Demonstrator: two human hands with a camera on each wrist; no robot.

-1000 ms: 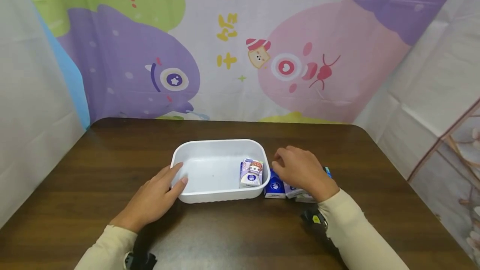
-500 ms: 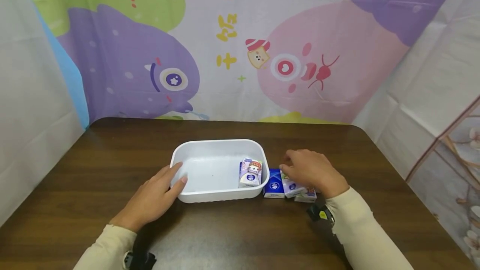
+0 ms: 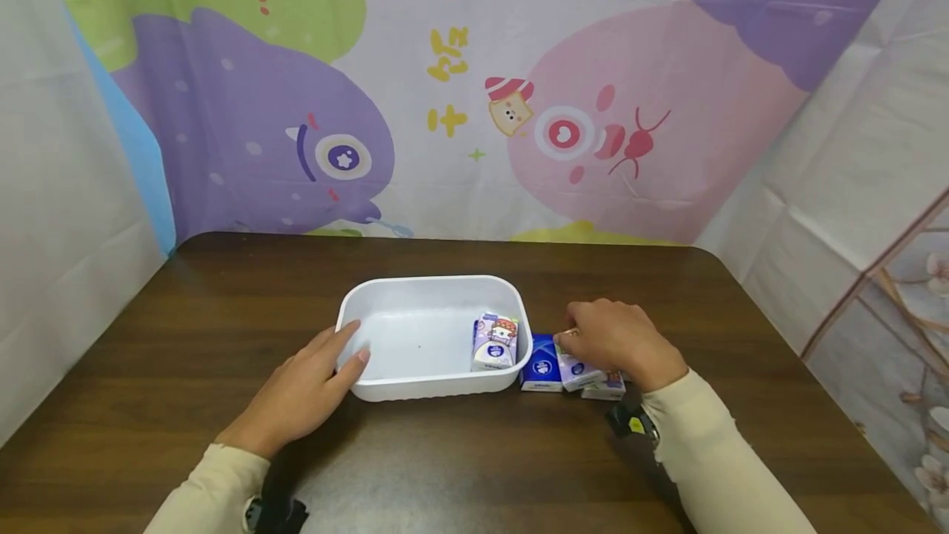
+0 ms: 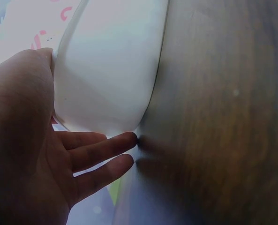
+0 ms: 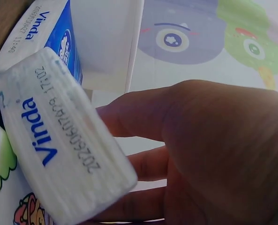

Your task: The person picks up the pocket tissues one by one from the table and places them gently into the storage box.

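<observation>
A white plastic basin (image 3: 415, 390) stands mid-table, with tissue packs (image 3: 495, 343) at its right end. My left hand (image 3: 307, 390) holds the basin's left end, thumb and index finger over the rim. Against the outer wall, the other fingers (image 4: 106, 154) stretch down in the left wrist view. My right hand (image 3: 619, 340) pinches a white-and-purple tissue pack (image 3: 577, 369) between thumb and fingers. That pack (image 5: 59, 136), printed "Vinda", looks slightly tilted in the right wrist view. Beside it lie a blue tissue pack (image 3: 542, 365) and another cartoon-printed pack (image 3: 606, 387), partly hidden.
The dark wooden table (image 3: 445, 468) reaches back to a cartoon-printed cloth (image 3: 445, 188). Pale cloth hangs on both sides. The blue pack lies close against the basin's right wall.
My right hand has shifted slightly right from the basin's edge and its fingers have come onto the white-and-purple pack. The left hand and the basin have stayed put.
</observation>
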